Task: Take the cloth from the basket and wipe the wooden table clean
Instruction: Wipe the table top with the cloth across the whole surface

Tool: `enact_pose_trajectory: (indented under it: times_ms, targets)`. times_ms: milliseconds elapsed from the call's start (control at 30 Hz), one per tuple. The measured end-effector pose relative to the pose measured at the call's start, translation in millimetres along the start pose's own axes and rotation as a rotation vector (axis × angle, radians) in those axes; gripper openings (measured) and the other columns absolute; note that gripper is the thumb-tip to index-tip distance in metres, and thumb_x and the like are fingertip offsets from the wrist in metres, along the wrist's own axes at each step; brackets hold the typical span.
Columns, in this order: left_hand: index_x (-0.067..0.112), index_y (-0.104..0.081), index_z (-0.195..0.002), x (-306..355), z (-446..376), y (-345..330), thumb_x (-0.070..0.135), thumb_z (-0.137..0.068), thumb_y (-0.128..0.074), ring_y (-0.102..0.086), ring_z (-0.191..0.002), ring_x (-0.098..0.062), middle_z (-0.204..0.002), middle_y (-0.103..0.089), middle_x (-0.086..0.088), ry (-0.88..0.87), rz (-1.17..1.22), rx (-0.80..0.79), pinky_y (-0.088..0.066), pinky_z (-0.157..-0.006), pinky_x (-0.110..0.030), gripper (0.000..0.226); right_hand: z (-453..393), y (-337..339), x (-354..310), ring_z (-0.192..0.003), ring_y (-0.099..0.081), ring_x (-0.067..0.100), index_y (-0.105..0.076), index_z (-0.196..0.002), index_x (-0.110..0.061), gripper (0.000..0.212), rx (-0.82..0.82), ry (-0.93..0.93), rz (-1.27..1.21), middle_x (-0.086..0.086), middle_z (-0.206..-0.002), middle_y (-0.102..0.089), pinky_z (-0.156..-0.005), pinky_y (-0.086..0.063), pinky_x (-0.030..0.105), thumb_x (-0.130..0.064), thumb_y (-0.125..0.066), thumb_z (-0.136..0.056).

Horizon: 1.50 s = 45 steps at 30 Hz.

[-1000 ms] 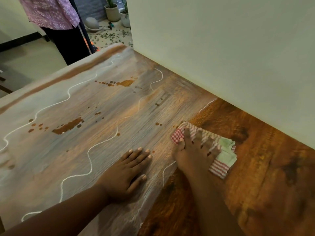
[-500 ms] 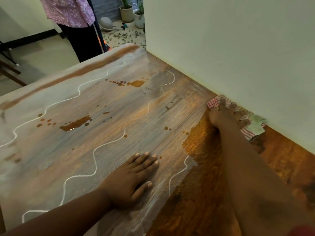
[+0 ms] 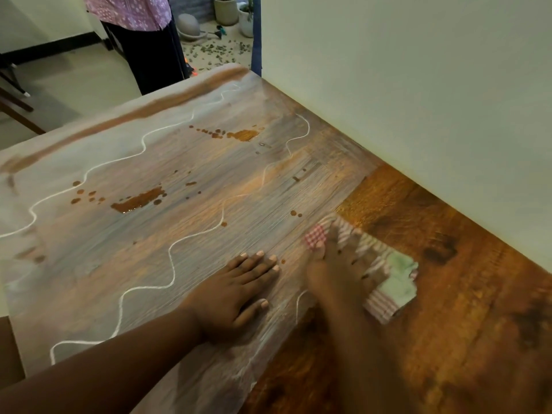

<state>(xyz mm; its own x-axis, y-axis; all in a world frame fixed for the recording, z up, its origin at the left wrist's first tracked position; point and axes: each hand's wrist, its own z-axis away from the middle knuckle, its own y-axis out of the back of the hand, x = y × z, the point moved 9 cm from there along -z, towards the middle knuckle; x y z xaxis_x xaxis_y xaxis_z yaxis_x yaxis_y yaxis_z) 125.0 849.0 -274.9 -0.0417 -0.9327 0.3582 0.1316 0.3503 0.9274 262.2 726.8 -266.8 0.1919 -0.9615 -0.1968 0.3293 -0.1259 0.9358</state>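
Left hand (image 3: 239,291): laid flat, palm down, on the dusty grey part of the table (image 3: 179,204) near its near edge; fingers straight and slightly spread, holding nothing. Unchanged from half a second ago.

Right hand (image 3: 337,270): just right of the left hand, palm down on the cloth (image 3: 388,282), fingers extended over it and pressing it to the table top; blurred. Half a second ago this hand and the cloth were up against the wall (image 3: 418,100) along the table's right edge; both have come back toward the near edge, to the boundary between grey film and bare wood.

Cloth: bunched flat, red-and-white check and stripes with a pale green patch at its right end; sticks out beyond the fingers on both sides.

Table: grey film with white wavy lines and brown spill marks (image 3: 140,200) over the left part; clean, dark orange-brown wood to the right of the cloth.

Person in purple top (image 3: 131,10) stands beyond the far edge.
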Motion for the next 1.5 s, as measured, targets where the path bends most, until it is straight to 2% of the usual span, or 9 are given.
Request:
enact_pose_trajectory:
  times_ms: [67,167,267,400,500,867,967,1267,1500]
  targets:
    - [0.031,0.003,-0.150,-1,0,-1,0.054,-0.097,-0.007,0.015,-0.145,-0.006,-0.159,0.002,0.008,0.008,-0.003,0.001,0.013,-0.116,-0.028,0.059,38,-33,-10,-0.141,0.015,0.043,0.022,-0.144,-0.039,0.063,-0.044,0.015,0.037,0.005,-0.159,0.017,-0.105,0.014,0.066,-0.054,-0.006,-0.090]
    - [0.029,0.002,-0.150,-1,0,-2,0.050,-0.096,-0.007,0.016,-0.145,-0.006,-0.159,0.002,0.008,0.004,-0.014,-0.008,0.013,-0.117,-0.028,0.059,68,-55,-10,-0.141,0.017,0.042,0.028,-0.140,-0.044,0.065,-0.071,0.025,0.011,0.002,-0.159,0.019,-0.102,0.020,0.064,-0.057,-0.002,-0.083]
    - [0.027,0.000,-0.151,0,-1,0,0.050,-0.096,-0.009,0.014,-0.145,-0.006,-0.159,0.000,0.007,-0.010,0.015,0.000,0.012,-0.117,-0.028,0.060,13,-26,4,-0.139,0.023,0.043,0.025,-0.143,-0.040,0.065,-0.023,-0.042,-0.003,0.005,-0.157,0.025,-0.103,0.020,0.065,-0.055,-0.010,-0.091]
    - [0.024,-0.002,-0.151,0,0,-1,0.050,-0.097,-0.011,0.011,-0.146,-0.007,-0.160,-0.004,0.005,-0.015,0.035,0.019,0.006,-0.119,-0.033,0.061,-59,5,15,-0.140,0.017,0.047,0.015,-0.150,-0.036,0.064,-0.049,-0.149,0.002,0.009,-0.158,0.022,-0.105,0.012,0.069,-0.052,-0.016,-0.096]
    - [0.022,-0.003,-0.152,0,1,-2,0.050,-0.096,-0.009,0.008,-0.147,-0.009,-0.160,-0.006,0.002,-0.014,0.035,0.014,0.005,-0.119,-0.033,0.064,-67,10,12,-0.141,0.010,0.048,0.011,-0.151,-0.033,0.063,-0.044,-0.147,0.035,0.012,-0.159,0.017,-0.106,0.006,0.070,-0.051,-0.013,-0.096]
    - [0.011,-0.013,-0.151,5,2,5,0.045,-0.080,-0.009,-0.001,-0.147,-0.015,-0.159,-0.012,-0.008,-0.052,0.075,0.072,0.003,-0.119,-0.033,0.079,147,-68,-33,-0.141,0.002,0.043,0.004,-0.149,-0.042,0.061,0.096,0.121,0.074,0.006,-0.161,0.004,-0.102,0.014,0.065,-0.055,-0.013,-0.091]
    - [0.013,-0.014,-0.152,4,4,4,0.044,-0.083,-0.009,0.000,-0.146,-0.012,-0.159,-0.013,-0.007,-0.080,0.066,0.086,0.003,-0.119,-0.032,0.075,150,-72,-30,-0.139,0.010,0.040,0.013,-0.145,-0.045,0.061,0.096,0.097,0.057,0.002,-0.161,0.010,-0.101,0.018,0.064,-0.056,-0.009,-0.090]
    - [0.009,-0.018,-0.151,9,18,6,0.037,-0.091,-0.018,-0.010,-0.147,-0.021,-0.158,-0.021,-0.012,-0.101,0.055,0.078,0.003,-0.119,-0.032,0.067,102,-55,-24,-0.143,0.018,0.037,0.010,-0.148,-0.045,0.054,-0.078,-0.011,-0.028,-0.001,-0.160,0.019,-0.109,0.016,0.061,-0.052,-0.011,-0.098]
    - [0.013,-0.009,-0.153,3,63,20,0.038,-0.099,-0.017,-0.004,-0.148,-0.022,-0.160,-0.011,-0.009,-0.209,-0.052,-0.048,0.012,-0.116,-0.033,0.060,282,-110,-71,-0.143,0.020,0.034,0.022,-0.141,-0.052,0.056,-0.092,0.099,-0.053,-0.001,-0.160,0.018,-0.107,0.018,0.055,-0.057,-0.008,-0.095]
